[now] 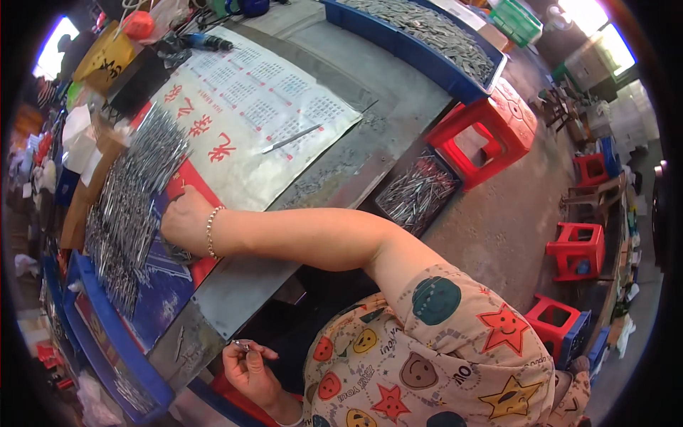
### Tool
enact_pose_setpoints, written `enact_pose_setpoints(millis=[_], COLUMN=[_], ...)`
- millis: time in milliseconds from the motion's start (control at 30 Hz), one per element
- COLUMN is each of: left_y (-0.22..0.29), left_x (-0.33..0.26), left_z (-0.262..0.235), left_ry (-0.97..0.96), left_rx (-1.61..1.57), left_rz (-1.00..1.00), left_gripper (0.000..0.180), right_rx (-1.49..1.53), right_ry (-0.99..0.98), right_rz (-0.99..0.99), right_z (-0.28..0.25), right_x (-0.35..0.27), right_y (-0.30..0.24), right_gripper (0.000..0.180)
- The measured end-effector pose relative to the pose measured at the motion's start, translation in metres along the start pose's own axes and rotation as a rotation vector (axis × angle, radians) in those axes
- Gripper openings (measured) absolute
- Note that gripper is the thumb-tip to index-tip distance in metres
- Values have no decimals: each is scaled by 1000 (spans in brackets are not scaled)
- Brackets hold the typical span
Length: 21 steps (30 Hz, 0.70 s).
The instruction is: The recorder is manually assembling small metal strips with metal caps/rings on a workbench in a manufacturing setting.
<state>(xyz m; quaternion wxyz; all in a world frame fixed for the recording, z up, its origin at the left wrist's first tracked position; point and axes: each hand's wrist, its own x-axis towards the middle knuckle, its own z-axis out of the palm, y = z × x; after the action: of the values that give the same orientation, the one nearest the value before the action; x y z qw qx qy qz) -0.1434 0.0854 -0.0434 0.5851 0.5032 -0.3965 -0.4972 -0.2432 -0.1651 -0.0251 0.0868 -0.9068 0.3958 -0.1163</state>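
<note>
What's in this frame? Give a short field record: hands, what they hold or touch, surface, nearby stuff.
view: head camera, looking down at a workbench
left hand: pinches a small metal piece near the bench edge
right hand: closed, wearing a bracelet, resting at the pile of thin metal rods
surface: calendar poster spread on the bench, one loose rod on it
nearby: blue tray of metal parts, red stools on the floor

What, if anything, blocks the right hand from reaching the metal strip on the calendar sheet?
Likely yes, nothing: the right hand rests by the pile of metal pins, and only bare calendar sheet lies between it and the metal strip.
</note>
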Motion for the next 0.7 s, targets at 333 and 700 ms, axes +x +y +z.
enact_pose_setpoints(millis=[333,700], left_y=[16,20], left_x=[10,6], left_z=[18,30], left_ry=[-12,-46], left_rx=[33,-236], left_rz=[-136,-120], left_gripper=[14,11], right_rx=[287,1237], right_ry=[172,-14], right_rz=[-50,51], right_z=[0,-48], right_x=[9,-27], right_y=[13,-13], right_gripper=[16,20])
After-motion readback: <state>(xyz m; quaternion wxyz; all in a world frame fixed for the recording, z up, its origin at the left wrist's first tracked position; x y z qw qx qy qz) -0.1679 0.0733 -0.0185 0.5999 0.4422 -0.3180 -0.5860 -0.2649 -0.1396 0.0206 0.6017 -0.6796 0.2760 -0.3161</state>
